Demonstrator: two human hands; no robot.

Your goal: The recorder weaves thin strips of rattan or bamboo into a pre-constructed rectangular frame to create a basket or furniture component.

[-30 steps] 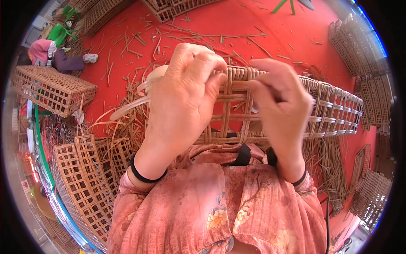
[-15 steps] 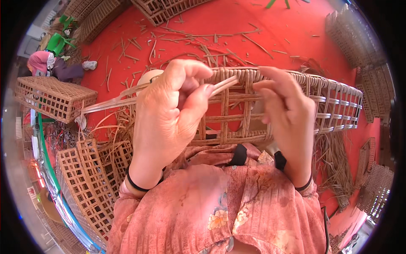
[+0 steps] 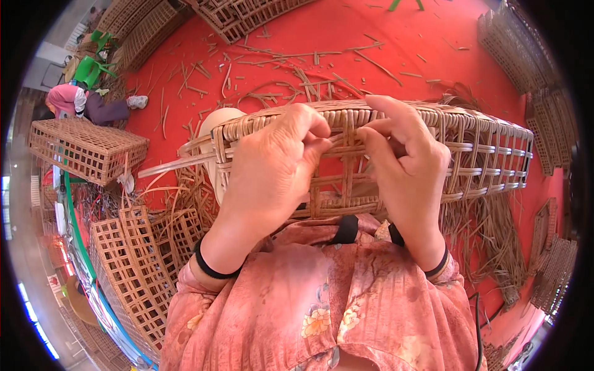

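An open-weave wicker basket (image 3: pixel 482 148) with a tightly wrapped rim lies across in front of my chest. At its near left part my left hand (image 3: pixel 272 167) is closed in a pinch on flat wicker strands (image 3: pixel 179 164), whose loose ends stick out to the left past the basket's end. My right hand (image 3: pixel 408 161) is close by, thumb and forefinger pinched at the same strands just below the rim. Only a short piece of strand shows between the two hands. My fingers hide part of the weave.
Cut wicker scraps (image 3: pixel 309 80) lie scattered over the red floor (image 3: pixel 371 25). A bundle of long strands (image 3: pixel 495 247) is at the right. Woven panels (image 3: pixel 133 266) and a finished-looking basket (image 3: pixel 86 148) are at the left, near another person (image 3: pixel 93 105). Stacked baskets (image 3: pixel 513 49) stand at the right.
Both hands have come down slightly and closer together at the rim. The strand end, raised in front of the basket before, is now at the weave between my fingers.
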